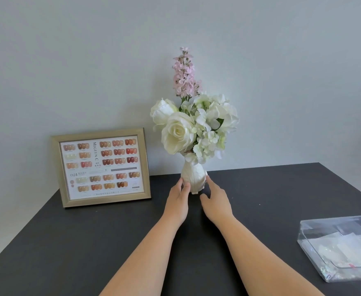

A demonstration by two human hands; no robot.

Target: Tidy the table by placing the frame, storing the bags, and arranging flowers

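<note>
Flowers [193, 122], white fabric roses and hydrangea heads with one tall pink spike, stand upright in a small cream ribbed ceramic vase [193, 178]. The vase sits directly between our fingertips, at the far reach of both arms, close to the pale wall behind.

Left hand [178, 199]: fingers loosely spread, tips laid against the vase's left flank. Contact, but no closed grip. Right hand [217, 201]: also relaxed and spread, forefinger tip at or just off the vase's right side; we cannot tell whether it touches. Neither hand carries anything. We judge the two-sided placement as steadying: the bouquet is wide and heavy-looking over a narrow base, so flanking the vase low down guards against a tip.

Left of our left hand, a gold-framed picture frame holding a nail-colour chart [102, 167] stands leaning back against the wall at the table's rear, face toward us. That reads as placed.

Well to the right of our right hand and nearer our body, a clear plastic box [337, 246] lies on the black matte table [68, 242], with pale crinkled bags [346, 248] visible inside. Stored, apparently.

Our judgement: the task is near its end, with only a final nudge of the vase outstanding.
</note>
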